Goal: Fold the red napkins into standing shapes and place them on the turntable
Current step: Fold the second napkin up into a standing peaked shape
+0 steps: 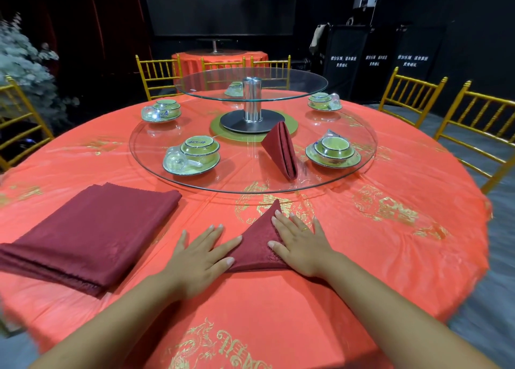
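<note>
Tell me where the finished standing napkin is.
The standing napkin is on the lower glass turntable, right of centre in the head view, between the metal pedestal and the right bowl set.

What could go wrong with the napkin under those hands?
1. The napkin lies flat, pressed by the left hand and right hand. If they lift, its folds might spring open.
2. The standing napkin on the turntable is close to the bowls. Putting another one beside it could knock it over.
</note>
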`<action>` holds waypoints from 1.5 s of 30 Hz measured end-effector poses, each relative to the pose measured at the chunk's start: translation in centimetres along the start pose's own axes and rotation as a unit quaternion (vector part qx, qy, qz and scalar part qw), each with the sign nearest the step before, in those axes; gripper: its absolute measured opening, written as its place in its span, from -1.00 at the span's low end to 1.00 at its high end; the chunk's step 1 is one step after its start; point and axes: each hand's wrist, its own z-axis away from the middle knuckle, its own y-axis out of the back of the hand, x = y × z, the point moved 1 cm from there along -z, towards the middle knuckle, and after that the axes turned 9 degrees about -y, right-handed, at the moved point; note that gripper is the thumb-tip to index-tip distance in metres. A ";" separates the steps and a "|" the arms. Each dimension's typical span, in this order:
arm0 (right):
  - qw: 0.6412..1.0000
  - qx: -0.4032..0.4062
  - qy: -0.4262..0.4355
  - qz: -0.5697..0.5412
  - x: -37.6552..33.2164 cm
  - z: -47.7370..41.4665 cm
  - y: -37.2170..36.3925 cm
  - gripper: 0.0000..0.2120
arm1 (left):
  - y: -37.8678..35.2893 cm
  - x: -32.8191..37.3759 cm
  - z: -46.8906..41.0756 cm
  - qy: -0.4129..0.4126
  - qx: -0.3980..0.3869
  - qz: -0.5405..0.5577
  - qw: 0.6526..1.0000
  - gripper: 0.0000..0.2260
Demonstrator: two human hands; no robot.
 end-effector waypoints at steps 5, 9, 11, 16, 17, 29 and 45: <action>1.000 0.008 0.000 0.009 -0.2 0.4 0.4 -0.37 | -0.1 0.2 0.4 0.010 0.017 0.001 1.000 -0.61; 0.995 0.094 0.015 0.021 -2.1 1.6 1.8 -0.42 | -0.2 0.2 0.3 0.015 0.024 -0.007 1.000 -0.63; 0.989 0.131 0.073 -0.002 -4.1 3.1 1.6 -0.43 | -0.3 0.2 0.3 0.018 0.026 -0.009 0.999 -0.63; 0.980 0.068 0.182 0.039 -7.2 7.1 -1.1 -0.25 | -0.1 0.3 0.4 0.019 0.019 -0.010 1.000 -0.58; 0.981 0.061 0.180 0.048 -7.0 7.3 -1.3 -0.24 | 0.0 0.3 0.4 0.018 0.020 -0.008 1.000 -0.56; 0.992 0.045 0.115 0.038 -0.4 8.5 0.2 -0.43 | 0.1 0.3 0.2 0.022 0.001 0.000 1.000 -0.65; 0.961 0.150 -0.161 -0.169 -1.5 4.9 2.1 -0.76 | 2.4 3.8 -0.9 0.070 0.083 0.068 0.992 -0.54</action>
